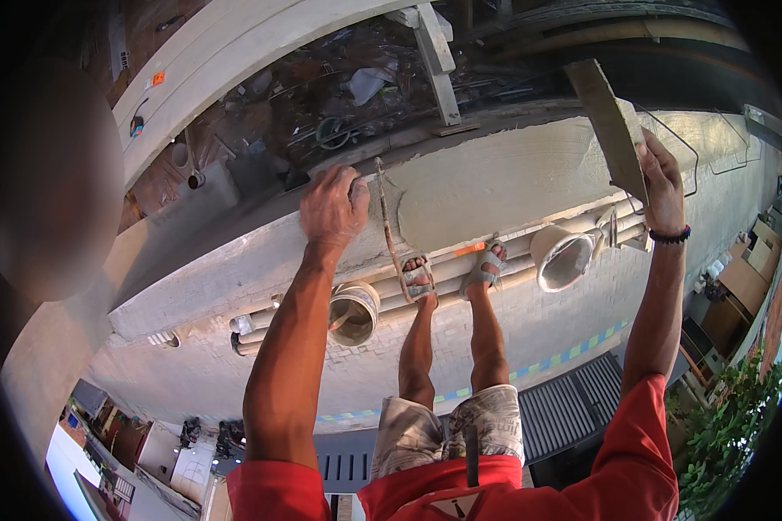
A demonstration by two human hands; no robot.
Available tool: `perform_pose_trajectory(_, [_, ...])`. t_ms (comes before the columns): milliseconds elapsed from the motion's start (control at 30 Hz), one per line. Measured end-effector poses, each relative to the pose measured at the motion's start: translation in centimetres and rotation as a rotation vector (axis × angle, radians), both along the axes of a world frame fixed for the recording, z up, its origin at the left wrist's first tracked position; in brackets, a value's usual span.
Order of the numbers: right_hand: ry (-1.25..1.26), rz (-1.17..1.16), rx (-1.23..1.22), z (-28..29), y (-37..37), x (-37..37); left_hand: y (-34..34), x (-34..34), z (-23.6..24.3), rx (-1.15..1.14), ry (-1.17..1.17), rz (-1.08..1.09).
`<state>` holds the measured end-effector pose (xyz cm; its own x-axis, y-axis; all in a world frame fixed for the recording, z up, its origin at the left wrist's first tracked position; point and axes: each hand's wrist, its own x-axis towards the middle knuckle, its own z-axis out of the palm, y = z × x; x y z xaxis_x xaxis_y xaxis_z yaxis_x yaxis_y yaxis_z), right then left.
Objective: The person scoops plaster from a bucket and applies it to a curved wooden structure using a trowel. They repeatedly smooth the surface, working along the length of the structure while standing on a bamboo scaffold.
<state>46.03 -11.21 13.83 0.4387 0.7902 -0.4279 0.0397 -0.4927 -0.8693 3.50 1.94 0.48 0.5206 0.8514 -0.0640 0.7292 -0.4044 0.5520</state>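
Note:
My right hand [662,178] grips a flat, mortar-caked plastering float [606,126], raised on edge over the right part of the wall top. My left hand [334,207] is closed, its fingers curled at the far edge of the wall top [226,269]; the fingertips are partly hidden. Just right of that hand, a bent, mortar-crusted metal rod [386,217] crosses the wall top. A smooth patch of grey mortar [504,178] covers the top between the rod and the float. Thin bent wire clamps [695,156] sit near my right hand.
Below the wall top, my sandalled feet [419,280] rest by long pipes or poles [513,252]. A bucket [354,313] and a larger mortar-filled bucket [563,260] hang there. Beyond the wall lie a debris-strewn lower floor [278,113] and a curved pale beam [208,52]. A blurred shape fills the far left.

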Motion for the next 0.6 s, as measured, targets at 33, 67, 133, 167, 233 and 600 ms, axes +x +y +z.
perform_pose_trajectory(33, [0.132,0.132,0.006,-0.2,2.7,-0.7,0.0,-0.1,-0.2,0.002,0.011,0.0])
perform_pose_trajectory(67, [0.171,0.244,-0.015,-1.5,4.9,-0.4,0.0,0.0,-0.3,0.0,0.016,-0.004])
perform_pose_trajectory(133, [0.236,0.429,-0.04,-5.3,9.5,-0.5,0.1,0.1,-0.3,-0.003,0.008,0.005])
perform_pose_trajectory(167, [0.257,0.502,-0.045,-7.2,11.6,-1.5,0.0,0.2,-0.3,-0.006,0.005,0.009])
perform_pose_trajectory(233, [0.275,0.519,-0.131,-9.8,14.7,-4.2,-0.2,-0.1,-0.4,-0.007,-0.019,0.03])
perform_pose_trajectory(600, [0.509,0.693,-0.336,-15.1,17.6,-5.7,-0.3,0.1,-0.4,0.011,-0.01,0.055])
